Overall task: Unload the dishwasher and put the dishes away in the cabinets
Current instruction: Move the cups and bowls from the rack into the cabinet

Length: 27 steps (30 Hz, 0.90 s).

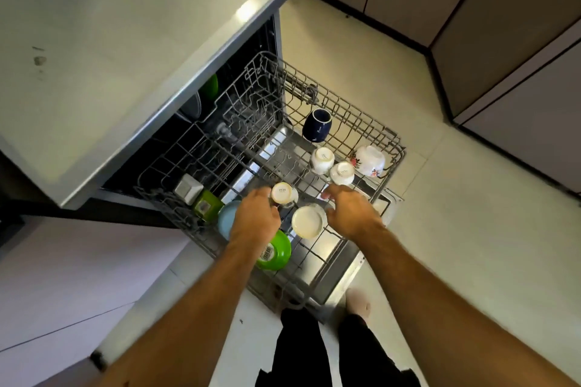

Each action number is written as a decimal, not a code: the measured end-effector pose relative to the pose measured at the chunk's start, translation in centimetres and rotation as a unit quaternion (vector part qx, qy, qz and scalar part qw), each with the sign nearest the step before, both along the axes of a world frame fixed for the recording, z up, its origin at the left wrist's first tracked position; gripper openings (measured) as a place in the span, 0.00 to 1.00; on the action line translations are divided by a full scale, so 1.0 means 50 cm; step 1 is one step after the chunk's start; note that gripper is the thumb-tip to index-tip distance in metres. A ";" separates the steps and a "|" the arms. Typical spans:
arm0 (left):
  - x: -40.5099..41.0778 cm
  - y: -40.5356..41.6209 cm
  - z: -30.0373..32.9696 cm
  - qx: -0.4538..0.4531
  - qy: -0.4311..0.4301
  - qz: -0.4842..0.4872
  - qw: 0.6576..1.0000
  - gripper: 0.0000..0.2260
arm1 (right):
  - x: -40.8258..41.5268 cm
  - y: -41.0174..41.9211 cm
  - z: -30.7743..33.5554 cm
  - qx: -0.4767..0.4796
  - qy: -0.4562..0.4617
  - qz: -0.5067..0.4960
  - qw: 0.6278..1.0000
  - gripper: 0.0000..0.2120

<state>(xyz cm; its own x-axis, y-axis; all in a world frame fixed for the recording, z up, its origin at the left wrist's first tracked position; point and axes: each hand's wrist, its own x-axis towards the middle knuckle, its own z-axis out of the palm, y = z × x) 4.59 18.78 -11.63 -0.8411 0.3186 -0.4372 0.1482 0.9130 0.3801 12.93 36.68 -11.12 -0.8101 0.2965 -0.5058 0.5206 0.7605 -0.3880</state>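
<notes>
Fingers (pixel 270 198) of left hand (pixel 255 220) grip upturned white cup (pixel 284 194); right hand's hidden.

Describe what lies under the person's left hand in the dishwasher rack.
Under the left hand sit a green bowl and a light blue dish, both partly covered; its fingers hold a white cup. Their hidden parts cannot be seen.

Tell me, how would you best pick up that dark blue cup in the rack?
The dark blue cup sits base-up and tilted in the upper rack, apart from the white cups. Probably best to come from above and wrap the hand around its rounded body, since its mouth faces down and no handle shows.
</notes>
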 end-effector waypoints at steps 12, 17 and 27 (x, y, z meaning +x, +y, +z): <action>-0.010 0.052 -0.177 0.014 -0.037 0.030 0.999 0.30 | -0.007 -0.034 -0.157 -0.059 -0.053 0.121 0.990 0.39; -0.015 0.058 -0.214 0.063 -0.046 0.094 0.993 0.33 | -0.011 -0.023 -0.168 -0.087 -0.057 0.183 0.978 0.46; -0.008 0.066 -0.320 0.225 -0.140 0.285 0.921 0.42 | -0.002 -0.011 -0.224 -0.090 -0.020 0.158 0.983 0.57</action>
<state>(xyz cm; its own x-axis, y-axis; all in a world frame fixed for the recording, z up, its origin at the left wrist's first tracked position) 4.21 22.06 -27.64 -0.8022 0.0619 -0.5939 -0.4677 0.5532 0.6894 12.85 36.15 -22.30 -0.8256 -0.0643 -0.5606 0.2872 0.8073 -0.5155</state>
